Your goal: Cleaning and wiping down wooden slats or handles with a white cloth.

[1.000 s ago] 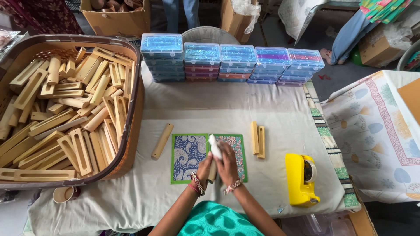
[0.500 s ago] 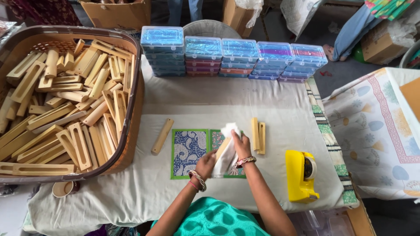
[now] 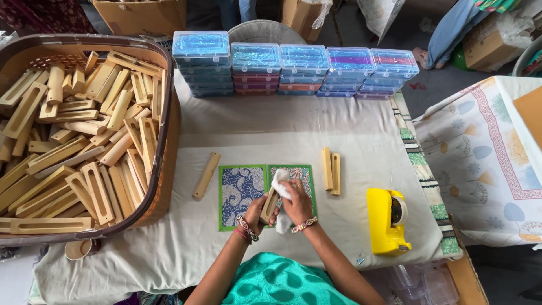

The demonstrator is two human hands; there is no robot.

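My left hand [image 3: 257, 211] grips a short slotted wooden piece [image 3: 269, 205], held upright over the table's near edge. My right hand [image 3: 297, 204] presses a white cloth [image 3: 280, 182] against that piece. Both hands meet above two green-bordered patterned cards [image 3: 241, 192] lying flat on the grey table cover [image 3: 248, 135]. One loose wooden stick [image 3: 206, 175] lies left of the cards. Two more wooden pieces [image 3: 331, 171] lie side by side to the right.
A big brown basket [image 3: 165, 130] full of several slotted wooden pieces fills the left. Stacks of clear plastic boxes [image 3: 293, 70] line the table's far edge. A yellow tape dispenser [image 3: 385, 220] sits at the right. A patterned cloth [image 3: 485, 158] covers a surface further right.
The hands have drawn back toward me from over the cards, turning the wooden piece. The white cloth has shifted along it, under my right hand.
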